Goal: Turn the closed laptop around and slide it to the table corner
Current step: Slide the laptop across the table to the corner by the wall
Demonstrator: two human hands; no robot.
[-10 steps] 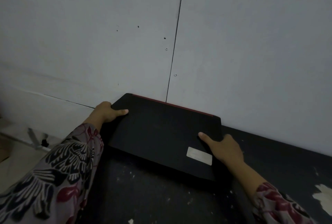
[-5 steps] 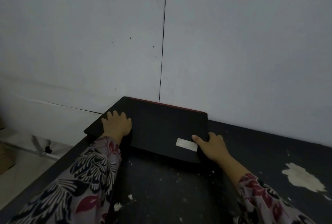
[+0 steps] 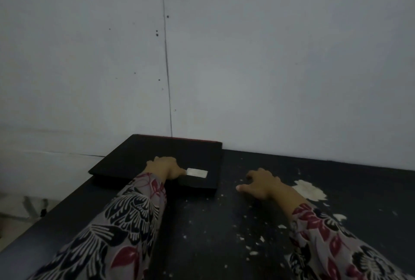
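Laptop: closed, black, lying flat in the far left corner of the worktop; its back edge, which shows a thin red strip, runs along the wall, and its left side sits at the worktop's left edge.
Label: a pale rectangular sticker on the lid, near the laptop's front right corner.
Left hand: resting on top of the lid, palm down, fingers loosely curled; a fingertip touches the left end of the label. It presses or rests there and grips nothing.
Right hand: off the laptop, just to its right, lying on the bare worktop with fingers spread and thumb pointing toward the laptop's front right corner; it holds nothing and does not touch the laptop.
Sleeves: both forearms wear loose fabric printed with black-and-white leaf shapes and dark red flowers.
Worktop: dark, nearly black surface, speckled with small white flecks; a larger pale patch of chipped or smeared material lies just behind the right wrist, and smaller flakes are scattered toward the near right.
Wall: plain pale grey, directly behind the worktop, with a thin vertical seam that comes down to the laptop's back edge and a few small dark spots beside the seam.
Floor: a light strip is visible beyond the worktop's left edge; the details there are blurred.
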